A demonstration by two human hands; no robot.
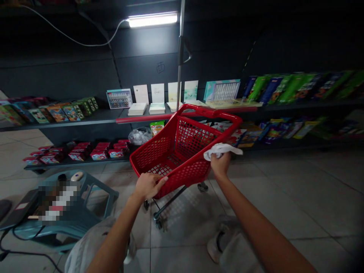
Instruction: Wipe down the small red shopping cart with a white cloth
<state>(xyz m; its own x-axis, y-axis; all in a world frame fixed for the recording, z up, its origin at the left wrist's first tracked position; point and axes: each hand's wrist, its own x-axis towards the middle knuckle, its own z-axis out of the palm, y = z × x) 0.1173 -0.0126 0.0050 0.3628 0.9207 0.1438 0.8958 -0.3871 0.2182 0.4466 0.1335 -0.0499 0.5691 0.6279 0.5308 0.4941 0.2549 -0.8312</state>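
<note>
A red plastic shopping cart (187,176) on grey wheeled legs stands in front of me, its basket bare inside. My left hand (148,185) lies on the near rim at the cart's lower left, fingers curled over the edge and thumb along it. At the cart's right side, my right hand (220,163) grips a crumpled white cloth (218,150) and presses it against the basket's upper edge. Part of the cloth sticks out to the right of the fingers. The handle (204,112) rises at the far side, close to the shelf.
Behind the cart runs a dark shelf (105,115) with notebooks (157,108), pen sets (119,99) and bagged snacks (292,89). A metal pole (180,57) stands behind the handle. Left of me, a blue-grey stool (99,185) carries a laptop (21,208) and a mouse (76,176). Cables trail there.
</note>
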